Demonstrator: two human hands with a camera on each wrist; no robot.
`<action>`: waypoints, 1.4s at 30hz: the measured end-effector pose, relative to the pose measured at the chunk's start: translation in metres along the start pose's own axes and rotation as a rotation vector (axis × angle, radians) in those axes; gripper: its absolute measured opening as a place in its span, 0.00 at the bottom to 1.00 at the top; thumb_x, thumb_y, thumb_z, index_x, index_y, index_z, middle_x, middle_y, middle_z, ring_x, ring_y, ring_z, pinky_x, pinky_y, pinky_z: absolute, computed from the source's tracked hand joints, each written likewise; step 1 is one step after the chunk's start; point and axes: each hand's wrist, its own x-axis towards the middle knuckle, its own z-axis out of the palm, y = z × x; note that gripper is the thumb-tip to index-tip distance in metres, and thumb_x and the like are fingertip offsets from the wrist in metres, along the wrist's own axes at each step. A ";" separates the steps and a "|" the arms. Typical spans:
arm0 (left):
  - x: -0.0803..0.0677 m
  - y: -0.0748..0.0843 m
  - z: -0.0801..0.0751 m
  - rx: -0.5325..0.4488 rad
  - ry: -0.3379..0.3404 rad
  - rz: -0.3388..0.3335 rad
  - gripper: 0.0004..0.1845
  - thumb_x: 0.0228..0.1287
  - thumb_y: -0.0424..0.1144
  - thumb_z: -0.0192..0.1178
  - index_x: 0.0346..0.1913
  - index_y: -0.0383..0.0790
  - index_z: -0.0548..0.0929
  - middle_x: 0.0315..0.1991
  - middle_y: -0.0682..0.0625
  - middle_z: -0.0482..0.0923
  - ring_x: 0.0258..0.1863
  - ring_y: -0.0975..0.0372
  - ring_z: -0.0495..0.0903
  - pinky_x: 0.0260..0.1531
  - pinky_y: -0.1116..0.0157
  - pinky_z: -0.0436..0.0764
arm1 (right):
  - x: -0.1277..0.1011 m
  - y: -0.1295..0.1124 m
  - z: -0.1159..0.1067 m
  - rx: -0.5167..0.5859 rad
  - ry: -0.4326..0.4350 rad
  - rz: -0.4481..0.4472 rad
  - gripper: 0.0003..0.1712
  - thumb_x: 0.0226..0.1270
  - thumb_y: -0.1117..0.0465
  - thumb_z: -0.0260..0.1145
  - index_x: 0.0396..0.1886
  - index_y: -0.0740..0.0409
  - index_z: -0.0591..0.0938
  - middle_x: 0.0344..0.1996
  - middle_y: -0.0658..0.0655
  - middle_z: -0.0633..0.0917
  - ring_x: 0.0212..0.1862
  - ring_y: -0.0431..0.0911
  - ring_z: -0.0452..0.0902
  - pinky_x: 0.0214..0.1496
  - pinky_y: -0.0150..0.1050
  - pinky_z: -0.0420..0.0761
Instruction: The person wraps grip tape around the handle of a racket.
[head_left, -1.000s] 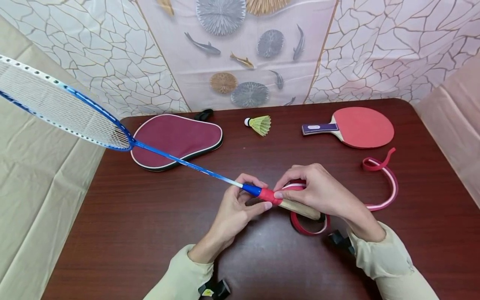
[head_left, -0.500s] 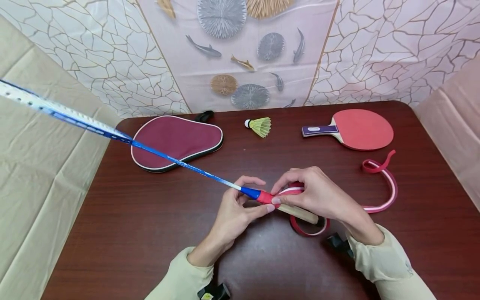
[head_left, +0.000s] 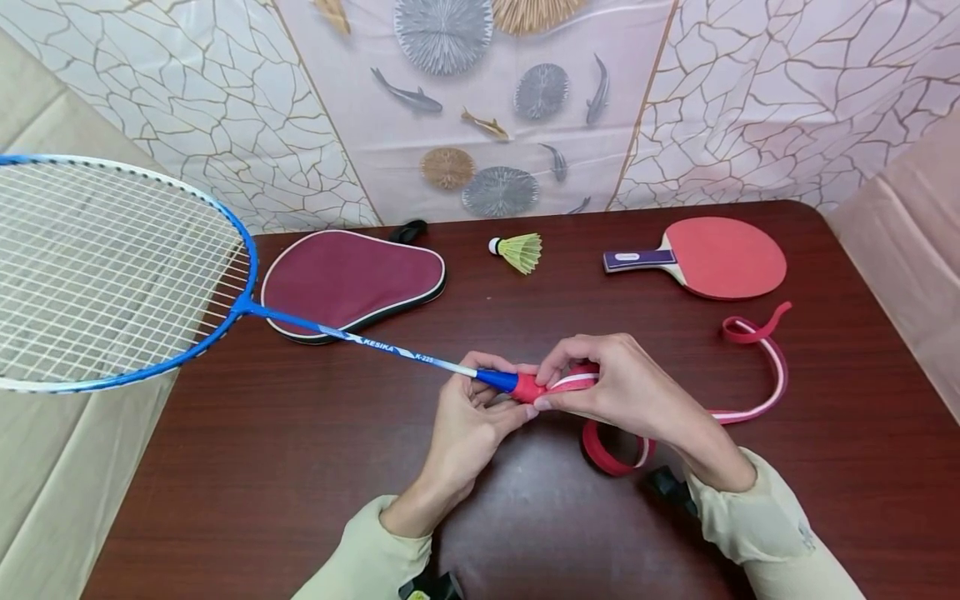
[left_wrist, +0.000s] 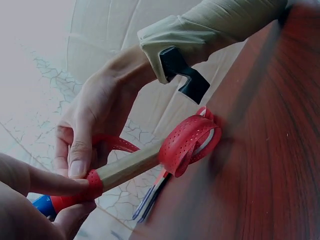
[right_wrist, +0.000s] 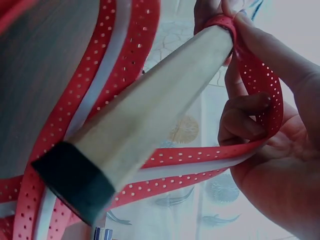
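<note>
Two hands meet over the middle of the tabletop (head_left: 300,467), toward its near edge, and I see both working on the badminton racket (head_left: 247,307). My left hand (head_left: 468,417) pinches the racket where the blue shaft cone meets the handle, thumb and fingers curled round the first red turns of grip tape (head_left: 750,367). My right hand (head_left: 630,387) is curled round the tape just beside that spot, thumb pressing it against the handle while the other fingers hold a loop of it.

From the left wrist view, the bare wooden handle (left_wrist: 132,167) runs out from under the wrapped part, and a coil of the red tape hangs round its far end. From the right wrist view, the handle ends in a black cap (right_wrist: 75,182), and the perforated tape with its white backing passes behind it and into my right palm.

The racket's strung head hangs out past the left edge of the tabletop, held off the surface. The loose tail of the tape trails toward the right edge and curls up at its end.

Along the far edge lie a maroon paddle case (head_left: 352,279) at the left, a yellow shuttlecock (head_left: 517,250) in the middle, and a red table tennis paddle (head_left: 712,257) at the right, all well apart from my hands.
</note>
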 end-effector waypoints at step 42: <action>0.003 0.002 -0.004 0.101 -0.185 0.011 0.26 0.51 0.20 0.70 0.49 0.37 0.69 0.48 0.42 0.83 0.47 0.49 0.83 0.42 0.55 0.84 | -0.004 0.004 -0.019 -0.042 0.032 -0.066 0.07 0.57 0.56 0.76 0.32 0.37 0.88 0.27 0.36 0.82 0.29 0.37 0.75 0.27 0.31 0.71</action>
